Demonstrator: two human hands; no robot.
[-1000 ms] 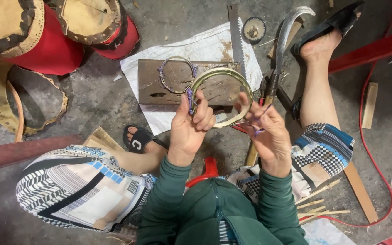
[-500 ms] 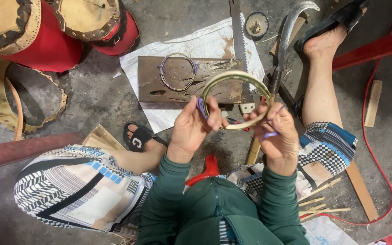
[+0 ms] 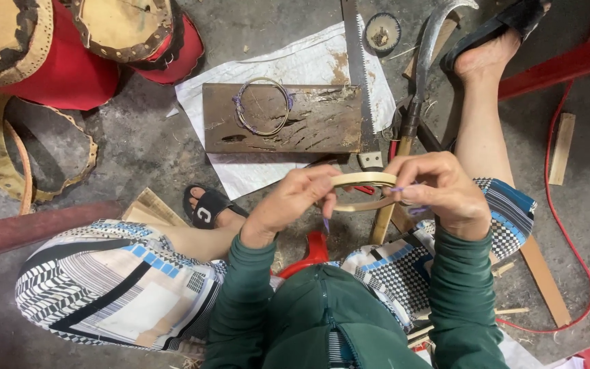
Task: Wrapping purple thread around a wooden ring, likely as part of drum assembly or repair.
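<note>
Overhead view of a seated person at work on a concrete floor. Two hands are in view, both closed on one thin bamboo hoop, which is held nearly flat above the lap, between the knees. The left hand has its fingers curled and pinches the hoop's near-left rim between thumb and forefingers. The right hand is bent over the hoop's right side, its fingertips pressed together on the rim where a purple strand crosses it; how the strand is fastened cannot be told.

One dark wooden board lies ahead of the hands on one white sheet, and one wire ring with purple binding lies on the board, well apart from the held hoop. One handsaw lies along the board's right end. One curved sickle lies just right of the saw, its wooden handle running down toward the right hand. One small round dish sits beyond the saw.

At upper left stand two red drums with tan hide heads, and one loose hide band lies below them. Two black sandals are visible, one on each foot. One red cord loops along the floor at right.
</note>
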